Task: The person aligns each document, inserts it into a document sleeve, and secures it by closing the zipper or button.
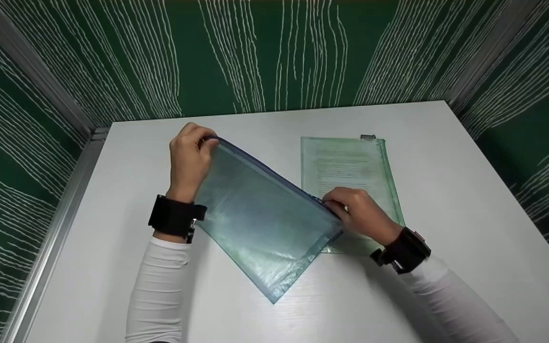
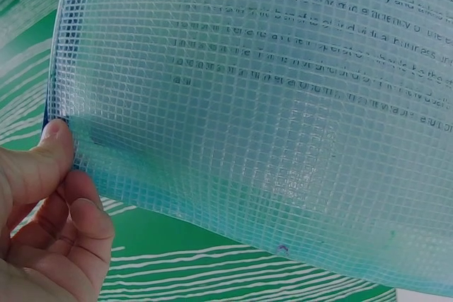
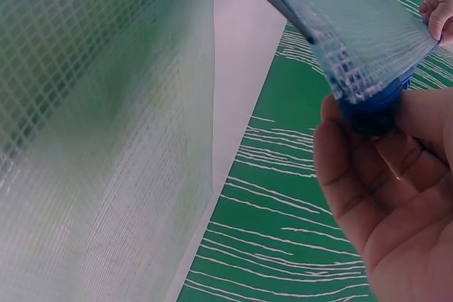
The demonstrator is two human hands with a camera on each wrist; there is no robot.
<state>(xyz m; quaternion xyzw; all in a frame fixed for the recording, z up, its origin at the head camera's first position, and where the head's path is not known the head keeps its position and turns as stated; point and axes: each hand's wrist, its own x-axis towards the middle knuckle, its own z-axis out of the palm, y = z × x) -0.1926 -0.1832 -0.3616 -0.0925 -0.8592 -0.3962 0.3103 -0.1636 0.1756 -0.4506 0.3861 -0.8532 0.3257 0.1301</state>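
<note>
A translucent blue mesh zip pouch is held up at a slant, its dark blue zip edge running from upper left to lower right. My left hand pinches its upper left corner between thumb and fingers. At the other end of the zip edge, my right hand pinches the corner, where a blue end piece shows in the right wrist view. Printed text shows through the mesh in the left wrist view. The pouch's lower corner points toward me.
A green mesh zip pouch with a printed sheet inside lies on the white table, partly covered by the blue pouch and my right hand. Green walls with white wavy lines stand around the table's back and sides.
</note>
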